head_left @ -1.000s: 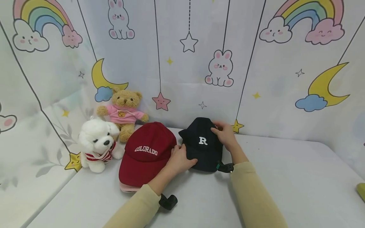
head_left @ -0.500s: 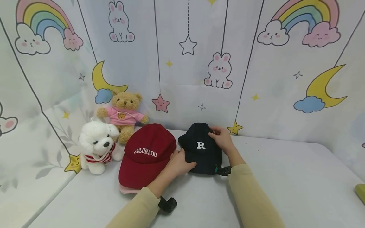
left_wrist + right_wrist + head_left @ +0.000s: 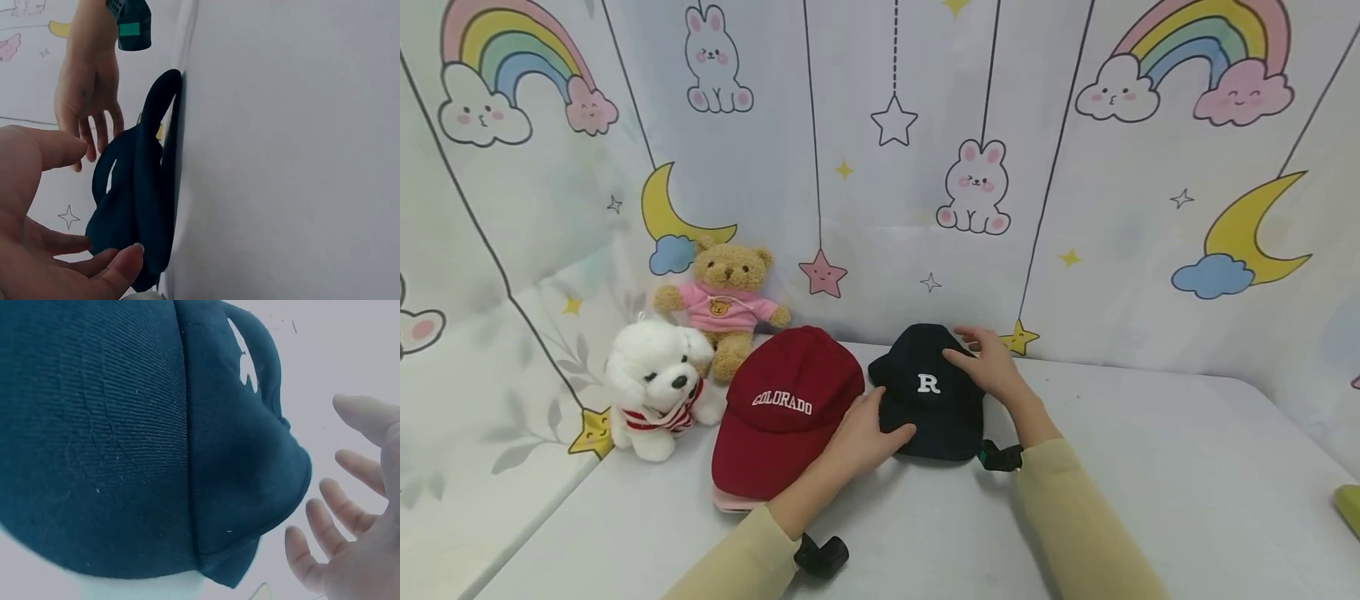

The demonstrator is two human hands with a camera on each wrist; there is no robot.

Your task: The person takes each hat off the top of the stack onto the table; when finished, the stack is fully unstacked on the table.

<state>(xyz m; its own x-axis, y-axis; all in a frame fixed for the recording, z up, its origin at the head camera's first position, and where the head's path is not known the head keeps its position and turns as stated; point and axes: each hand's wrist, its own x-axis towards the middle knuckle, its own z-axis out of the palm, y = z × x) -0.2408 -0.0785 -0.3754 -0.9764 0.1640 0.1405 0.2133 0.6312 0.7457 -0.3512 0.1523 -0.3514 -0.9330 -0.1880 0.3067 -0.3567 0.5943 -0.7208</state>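
Observation:
A navy-black baseball cap (image 3: pixel 936 429) with a white letter R stands upright on the white table, brim toward me. My left hand (image 3: pixel 859 435) is at its left side, fingers loosely bent and thumb apart; the left wrist view shows bare space between thumb and fingers. On the other side, my right hand (image 3: pixel 994 364) hovers at the crown with fingers spread. In the right wrist view a gap separates that hand (image 3: pixel 362 562) from the cap (image 3: pixel 125 456). Left of the black cap sits a red cap (image 3: pixel 775 454) lettered COLORADO, a pink brim (image 3: pixel 733 502) showing beneath it.
A white plush dog (image 3: pixel 651 375) with a striped scarf and a teddy bear (image 3: pixel 730 304) in a pink top sit at the back left. Behind everything hangs a cartoon-printed cloth (image 3: pixel 895 192). A green object (image 3: pixel 1348 504) shows at the right edge.
The black cap settled slightly lower and toward me early on, then stayed put. My right hand has let go of its right side and opened. My left hand has drawn back slightly.

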